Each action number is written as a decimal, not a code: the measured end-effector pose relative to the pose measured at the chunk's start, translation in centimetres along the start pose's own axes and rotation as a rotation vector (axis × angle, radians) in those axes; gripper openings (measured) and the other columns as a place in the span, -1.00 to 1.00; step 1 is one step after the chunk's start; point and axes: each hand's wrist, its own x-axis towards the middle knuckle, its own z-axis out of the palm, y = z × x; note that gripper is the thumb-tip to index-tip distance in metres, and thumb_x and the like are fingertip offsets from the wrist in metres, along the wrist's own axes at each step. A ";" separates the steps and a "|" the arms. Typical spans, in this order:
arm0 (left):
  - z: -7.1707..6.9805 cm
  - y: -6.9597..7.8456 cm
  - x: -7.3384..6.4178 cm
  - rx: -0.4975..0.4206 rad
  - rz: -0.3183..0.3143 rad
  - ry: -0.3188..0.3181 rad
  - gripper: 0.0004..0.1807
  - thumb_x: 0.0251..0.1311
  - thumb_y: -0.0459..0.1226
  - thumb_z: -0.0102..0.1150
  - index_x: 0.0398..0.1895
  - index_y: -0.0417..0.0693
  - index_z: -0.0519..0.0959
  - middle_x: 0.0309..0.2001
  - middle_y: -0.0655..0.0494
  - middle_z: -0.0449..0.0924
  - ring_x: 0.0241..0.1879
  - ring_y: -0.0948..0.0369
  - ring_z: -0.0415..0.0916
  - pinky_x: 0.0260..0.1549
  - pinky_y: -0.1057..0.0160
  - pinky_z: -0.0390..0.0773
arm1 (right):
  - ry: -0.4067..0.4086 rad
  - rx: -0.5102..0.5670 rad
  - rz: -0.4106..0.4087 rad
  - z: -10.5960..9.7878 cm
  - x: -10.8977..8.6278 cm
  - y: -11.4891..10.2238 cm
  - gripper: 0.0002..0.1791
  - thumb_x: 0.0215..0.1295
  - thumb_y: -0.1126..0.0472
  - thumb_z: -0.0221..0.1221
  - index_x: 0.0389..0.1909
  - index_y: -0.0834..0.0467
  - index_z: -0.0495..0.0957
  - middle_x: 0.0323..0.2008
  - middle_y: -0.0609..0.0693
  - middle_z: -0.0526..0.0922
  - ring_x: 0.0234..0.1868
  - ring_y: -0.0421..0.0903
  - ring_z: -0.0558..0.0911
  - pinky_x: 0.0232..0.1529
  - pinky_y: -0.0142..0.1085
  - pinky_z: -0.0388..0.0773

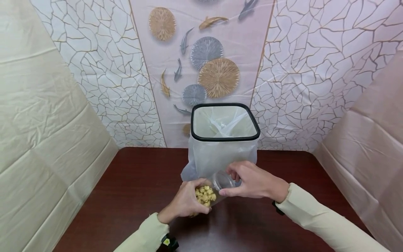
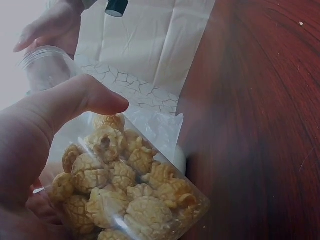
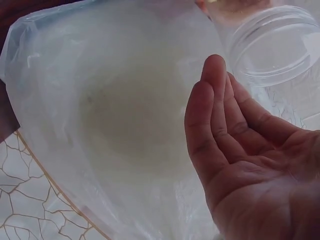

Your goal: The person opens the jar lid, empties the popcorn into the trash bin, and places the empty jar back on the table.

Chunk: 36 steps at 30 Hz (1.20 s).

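A clear plastic jar (image 2: 170, 220) holds golden popcorn (image 2: 110, 175). My left hand (image 1: 190, 199) grips it round the body, the thumb (image 2: 95, 95) lying across its side in the left wrist view. The jar lies tilted, its round clear mouth (image 1: 223, 181) towards my right hand (image 1: 255, 180). That hand is beside the mouth, thumb and fingers apart with bent fingers. In the right wrist view its fingers (image 3: 200, 130) look loosely curved with nothing between them, next to the jar's rim (image 3: 275, 45). Whether a fingertip touches the rim I cannot tell.
Right behind the hands stands a white bin (image 1: 220, 157) with a black rim (image 1: 225, 139) and a translucent liner bag (image 1: 189, 171) hanging outside. The dark red-brown table (image 1: 141, 182) lies below. Patterned cloth (image 1: 110, 70) hangs at the back, beige cloth (image 1: 37, 140) at the sides.
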 end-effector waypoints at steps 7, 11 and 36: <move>-0.1 0.0 -0.2 -0.001 0.004 0.011 -0.29 -0.33 -0.22 0.70 0.08 0.16 0.68 -0.14 0.36 0.75 -0.24 0.39 0.59 -0.19 0.39 0.61 | -0.005 0.037 -0.013 0.2 0.3 -0.1 -0.36 0.20 -0.39 0.38 -0.06 0.09 0.65 -0.26 -0.18 0.69 -0.23 -0.27 0.64 -0.16 -0.31 0.66; -0.1 0.0 -0.2 0.001 0.007 0.011 -0.28 -0.33 -0.22 0.70 0.09 0.17 0.68 -0.14 0.36 0.75 -0.23 0.39 0.60 -0.18 0.39 0.62 | -0.005 0.042 -0.066 -0.1 0.1 -0.1 -0.34 0.14 -0.26 0.47 0.08 0.12 0.64 -0.16 -0.14 0.71 -0.15 -0.25 0.67 -0.11 -0.29 0.70; -0.2 0.2 -0.3 -0.021 0.024 -0.007 -0.31 -0.32 -0.19 0.70 0.06 0.18 0.68 -0.16 0.35 0.76 -0.21 0.39 0.62 -0.15 0.40 0.64 | -0.066 -0.032 -0.260 -2.6 -0.2 -0.7 -0.12 -0.03 0.19 0.57 0.38 0.17 0.46 0.25 -0.09 0.58 0.19 -0.14 0.61 0.19 -0.18 0.65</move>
